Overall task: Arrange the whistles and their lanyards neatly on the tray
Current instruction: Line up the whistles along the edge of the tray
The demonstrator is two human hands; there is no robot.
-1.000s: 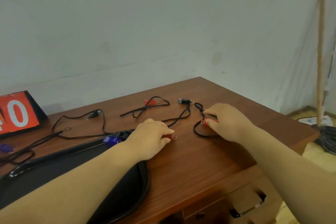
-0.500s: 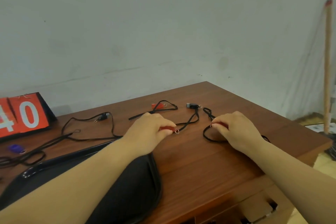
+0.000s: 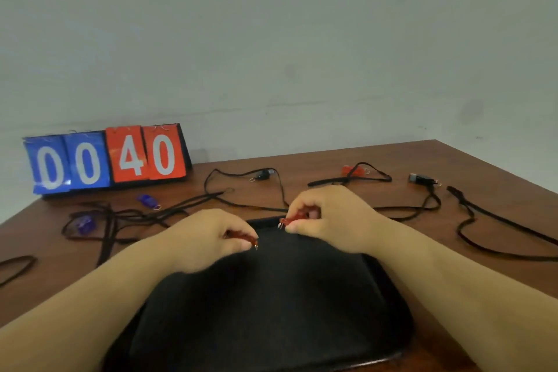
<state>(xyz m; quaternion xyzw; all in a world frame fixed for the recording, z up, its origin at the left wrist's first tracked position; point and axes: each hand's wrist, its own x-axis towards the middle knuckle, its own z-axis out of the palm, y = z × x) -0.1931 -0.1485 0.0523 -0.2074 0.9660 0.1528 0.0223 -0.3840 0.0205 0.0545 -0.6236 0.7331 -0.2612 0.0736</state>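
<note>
1. My left hand [image 3: 208,238] has its fingers curled in a pinch on a small red plastic whistle [image 3: 245,238]. Its metal ring end pokes out to the right, just above the far part of the black rectangular plastic tray [image 3: 271,317].
2. My right hand [image 3: 327,217] has its fingers pinching a second red plastic whistle [image 3: 294,218]. The ring end points left, over the tray's far rim. The two red whistles are near each other but apart.
3. The tray lies on the brown wooden table [image 3: 305,164] directly before me, and my forearms cross its two sides.
4. Past my right wrist a grey-and-black whistle [image 3: 420,179] lies on the wood with a black cord lanyard [image 3: 434,205] trailing from it. A loose black lanyard [image 3: 483,220] snakes off to the right.
5. Farther back sit an orange-red whistle [image 3: 351,170] with a cord lying across it, and a black whistle [image 3: 264,174] on its own looped cord.
6. To my left is a tangle of black lanyards [image 3: 120,220] with a translucent purple whistle [image 3: 85,225] in it. A small blue whistle [image 3: 148,199] lies just beyond.
7. At the table's back left stands a flip scoreboard [image 3: 105,160], its blue cards reading 00 and its red cards 40.
8. Behind everything rises a plain pale grey-green wall [image 3: 271,39], scuffed in places. The table's far right corner juts toward it.
</note>
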